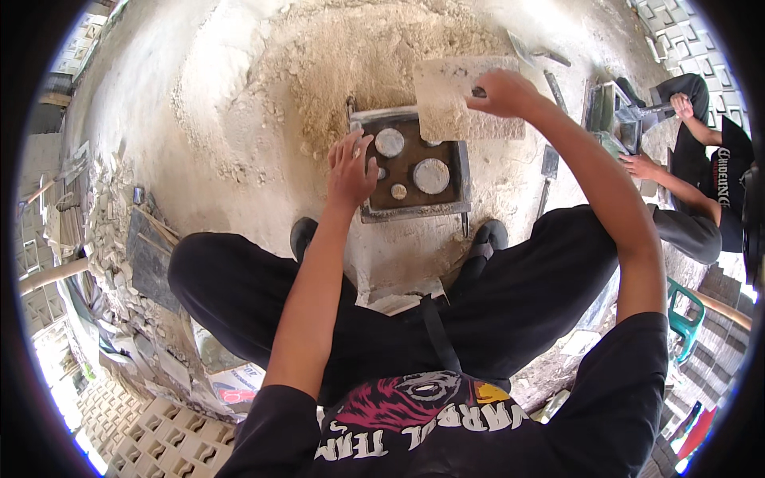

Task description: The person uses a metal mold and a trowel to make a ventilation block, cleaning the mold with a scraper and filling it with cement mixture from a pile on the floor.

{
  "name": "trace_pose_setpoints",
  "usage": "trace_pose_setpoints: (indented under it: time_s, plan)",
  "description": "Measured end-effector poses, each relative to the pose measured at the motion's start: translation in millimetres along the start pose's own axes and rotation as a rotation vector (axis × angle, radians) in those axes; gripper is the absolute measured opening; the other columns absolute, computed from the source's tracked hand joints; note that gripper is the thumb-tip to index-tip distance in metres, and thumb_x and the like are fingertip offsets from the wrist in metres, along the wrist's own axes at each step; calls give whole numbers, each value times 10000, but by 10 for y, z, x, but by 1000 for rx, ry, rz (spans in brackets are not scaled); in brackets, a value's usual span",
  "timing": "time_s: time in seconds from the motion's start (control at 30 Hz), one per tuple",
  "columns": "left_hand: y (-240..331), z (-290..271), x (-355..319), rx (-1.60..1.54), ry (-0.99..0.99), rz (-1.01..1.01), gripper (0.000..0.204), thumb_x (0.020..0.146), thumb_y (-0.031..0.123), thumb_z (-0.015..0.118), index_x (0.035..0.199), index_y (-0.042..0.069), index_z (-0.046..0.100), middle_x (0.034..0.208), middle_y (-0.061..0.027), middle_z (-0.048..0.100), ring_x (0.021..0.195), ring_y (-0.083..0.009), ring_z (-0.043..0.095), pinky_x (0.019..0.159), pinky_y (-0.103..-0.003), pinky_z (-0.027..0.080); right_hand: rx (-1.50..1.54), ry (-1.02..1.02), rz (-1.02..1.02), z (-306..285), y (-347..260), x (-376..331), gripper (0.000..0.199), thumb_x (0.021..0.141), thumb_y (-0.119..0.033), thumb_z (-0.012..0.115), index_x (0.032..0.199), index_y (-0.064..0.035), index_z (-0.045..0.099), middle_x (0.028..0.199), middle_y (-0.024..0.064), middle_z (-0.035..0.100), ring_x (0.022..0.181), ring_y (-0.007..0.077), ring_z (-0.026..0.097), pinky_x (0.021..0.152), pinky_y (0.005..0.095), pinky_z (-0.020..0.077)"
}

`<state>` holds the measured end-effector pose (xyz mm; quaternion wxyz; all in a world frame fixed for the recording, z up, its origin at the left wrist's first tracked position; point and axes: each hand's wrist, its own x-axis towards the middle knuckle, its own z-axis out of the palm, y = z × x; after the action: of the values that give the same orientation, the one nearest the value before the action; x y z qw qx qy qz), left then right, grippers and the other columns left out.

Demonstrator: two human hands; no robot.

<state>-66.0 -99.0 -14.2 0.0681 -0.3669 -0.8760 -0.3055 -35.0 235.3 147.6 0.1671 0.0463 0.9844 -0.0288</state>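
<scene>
A square metal mould (414,213) lies on the dusty floor between my feet. Several round pale discs (431,176) of different sizes sit in its brown inside. Over the mould's left rim is my left hand (351,169), its fingers stretched out and apart, holding nothing; whether it touches the rim I cannot tell. My right hand (506,94) is closed on the dark handle of a flat, dust-covered plate (446,95). That plate hangs over the mould's far right corner and hides part of it.
A heap of sandy powder (343,60) spreads beyond the mould. To the right, a co-worker (701,171) handles another metal mould (613,119). A flat-bladed tool (550,162) lies between us. Rubble (119,255) and patterned blocks (171,434) are at left, a green chair (687,319) at right.
</scene>
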Motion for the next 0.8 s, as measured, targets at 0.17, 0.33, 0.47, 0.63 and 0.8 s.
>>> trace_pose_setpoints:
  time_s: [0.17,0.33,0.47,0.63,0.8]
  plan:
    - [21,279,-70,-144,159,-320,521,937,233,535,1414,51,429,1433,-191,444,1340,-366,408,1136,-483,273,0,-5,82,114,-32,-45,528,868,-529,569,789,-18,680,802,201,690,754,358,676,700,474,528]
    - [-28,624,-110,-315,242,-416,528,1005,259,423,1476,30,353,1454,-236,432,1341,-412,410,1101,-498,329,192,136,187,146,-6,-223,618,921,-560,545,789,32,662,782,251,674,760,427,660,711,508,507]
    - [-2,605,-73,-416,274,-496,484,1011,266,413,1407,-12,436,1369,-264,501,1270,-424,467,1060,-498,370,273,151,323,43,333,-385,673,931,-569,535,756,70,650,734,275,657,738,419,666,700,497,502]
    - [-140,692,-72,-394,185,-671,447,1019,273,406,1288,-58,540,1260,-286,563,1177,-441,525,1013,-501,404,96,103,441,237,835,-416,638,884,-548,581,923,82,680,881,292,684,879,399,687,805,480,531]
    - [-74,673,-38,-319,216,-689,407,1020,293,407,1121,-48,604,1131,-277,602,1094,-457,537,944,-510,419,1,-7,490,653,1102,-189,553,827,-515,586,953,9,710,976,265,692,938,414,671,845,506,522]
